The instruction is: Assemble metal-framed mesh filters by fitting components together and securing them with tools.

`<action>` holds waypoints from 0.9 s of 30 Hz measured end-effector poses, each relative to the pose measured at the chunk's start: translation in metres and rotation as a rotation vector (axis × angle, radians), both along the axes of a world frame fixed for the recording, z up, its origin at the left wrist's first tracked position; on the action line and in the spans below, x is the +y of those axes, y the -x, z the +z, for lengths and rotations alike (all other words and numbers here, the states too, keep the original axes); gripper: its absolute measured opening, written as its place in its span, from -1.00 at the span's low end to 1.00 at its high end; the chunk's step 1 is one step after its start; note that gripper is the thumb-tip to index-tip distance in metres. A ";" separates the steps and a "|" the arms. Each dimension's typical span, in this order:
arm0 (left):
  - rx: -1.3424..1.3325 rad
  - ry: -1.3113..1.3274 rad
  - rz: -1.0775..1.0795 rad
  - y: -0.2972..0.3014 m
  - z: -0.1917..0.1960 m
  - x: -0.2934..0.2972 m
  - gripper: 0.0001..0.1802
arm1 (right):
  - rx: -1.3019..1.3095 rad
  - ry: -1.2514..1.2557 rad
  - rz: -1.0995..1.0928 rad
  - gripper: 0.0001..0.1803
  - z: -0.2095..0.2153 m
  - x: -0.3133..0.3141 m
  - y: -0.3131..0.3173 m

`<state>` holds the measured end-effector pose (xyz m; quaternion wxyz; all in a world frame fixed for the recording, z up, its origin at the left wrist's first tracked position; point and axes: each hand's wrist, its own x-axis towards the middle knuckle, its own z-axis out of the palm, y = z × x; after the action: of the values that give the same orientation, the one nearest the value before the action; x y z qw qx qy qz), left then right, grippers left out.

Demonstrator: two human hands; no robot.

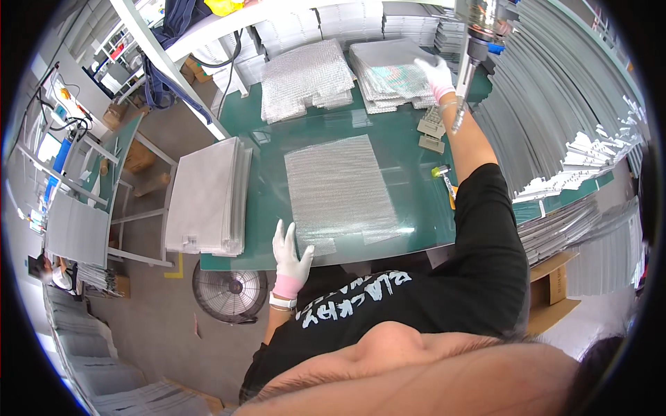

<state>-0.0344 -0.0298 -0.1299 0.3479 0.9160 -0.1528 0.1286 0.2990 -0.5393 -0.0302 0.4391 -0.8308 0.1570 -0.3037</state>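
On the green table top (263,208) a thin translucent mesh-like sheet (340,187) lies flat in front of me. My left hand (288,255), in a white glove with a pink cuff, is at the sheet's near left corner, fingers spread and holding nothing. Stretched far out to the right, my right hand (436,75) wears a similar glove. Its fingers extend over the right side of a stack of thin sheets (388,62), grey on top with a pale patterned area; its fingertips touch or nearly touch the stack.
Another stack of silvery sheets (305,80) sits at the far left, a white stack (205,197) at the left edge. Grey blocks (431,128) and a yellow-handled tool (445,184) lie right. A power screwdriver (468,69) hangs near my right arm. A fan (230,291) stands below.
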 end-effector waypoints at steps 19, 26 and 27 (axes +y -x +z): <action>0.004 1.174 0.008 -0.015 0.050 -0.066 -0.58 | -0.124 0.458 0.581 0.04 -0.022 0.226 0.336; 0.221 0.901 0.173 -0.025 0.034 -0.037 -0.21 | 0.113 0.277 0.514 -0.09 -0.030 0.180 0.318; 0.223 0.901 0.181 -0.030 0.029 -0.033 -0.21 | 0.116 0.275 0.520 -0.09 -0.036 0.182 0.316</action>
<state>-0.0046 -0.0629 -0.1010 0.7123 0.6918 0.0368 0.1127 -0.0171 -0.3571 -0.0661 0.3757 -0.9109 -0.0790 -0.1513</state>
